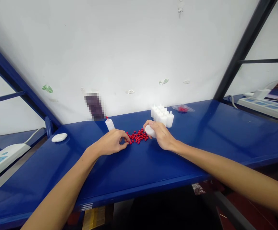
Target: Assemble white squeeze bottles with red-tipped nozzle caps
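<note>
One capped bottle (109,124) stands just beyond the left hand (113,142), a red cap (107,118) on its tip; by that measure the work looks barely begun. The group of white bottles (161,115) beyond the right hand (163,135) shows bare tips, so those appear left to do. The loose caps (139,136) lie scattered on the table (139,172) between the two sets of fingers, many not yet used.

The right fingers are wrapped around a held bottle (150,131), its base towards the viewer; its tip is hidden, so whether it bears a cap cannot be told. The left fingers are narrowed at the near-left edge of the caps; whether they pinch one cannot be told.

The bottles are opaque, their contents unseen. A clear bag (190,110), beyond and right of the right fingers, contains more red pieces (182,109).
</note>
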Demonstrator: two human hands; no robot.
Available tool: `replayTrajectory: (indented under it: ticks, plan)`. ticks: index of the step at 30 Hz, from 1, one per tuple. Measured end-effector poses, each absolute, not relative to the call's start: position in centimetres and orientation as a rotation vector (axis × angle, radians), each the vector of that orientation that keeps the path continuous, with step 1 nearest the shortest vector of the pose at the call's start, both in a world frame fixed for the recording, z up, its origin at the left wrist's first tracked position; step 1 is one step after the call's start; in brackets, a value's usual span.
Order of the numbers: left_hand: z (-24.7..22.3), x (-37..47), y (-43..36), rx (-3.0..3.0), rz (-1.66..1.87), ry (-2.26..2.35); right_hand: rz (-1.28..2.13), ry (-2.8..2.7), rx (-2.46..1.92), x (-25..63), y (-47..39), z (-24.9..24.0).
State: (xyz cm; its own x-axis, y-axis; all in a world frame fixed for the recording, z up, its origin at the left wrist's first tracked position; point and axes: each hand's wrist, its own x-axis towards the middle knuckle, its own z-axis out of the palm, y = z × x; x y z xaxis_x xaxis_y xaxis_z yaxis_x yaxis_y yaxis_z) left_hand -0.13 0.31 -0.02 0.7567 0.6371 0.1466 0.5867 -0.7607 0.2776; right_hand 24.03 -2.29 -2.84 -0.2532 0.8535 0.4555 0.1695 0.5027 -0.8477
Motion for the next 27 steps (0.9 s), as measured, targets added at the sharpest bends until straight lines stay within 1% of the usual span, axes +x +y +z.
replayTrajectory:
  ticks: [6,9,15,20,24,27]
  plan:
    - [-0.8,2.0,-1.1,2.553,1.091,0.879,0.968,-1.849,-0.871,24.1,-2.3,-2.6]
    - [-1.6,3.2,-1.4,2.444,1.264,0.816,0.893,-1.909,-0.908,24.0,-2.5,-2.5]
    - [-2.3,2.9,-0.9,2.61,1.211,0.832,0.689,-1.925,-1.002,24.0,-2.5,-2.5]
    - [-1.1,2.1,-1.6,2.768,1.156,0.879,0.6,-1.937,-1.066,24.1,-2.0,-2.8]
    - [0.8,1.7,-3.5,2.773,1.014,1.035,0.578,-1.924,-1.089,24.1,-2.0,-2.9]
    - [1.2,0.3,-6.9,2.629,0.931,1.085,0.592,-1.942,-1.054,24.2,-2.1,-2.9]
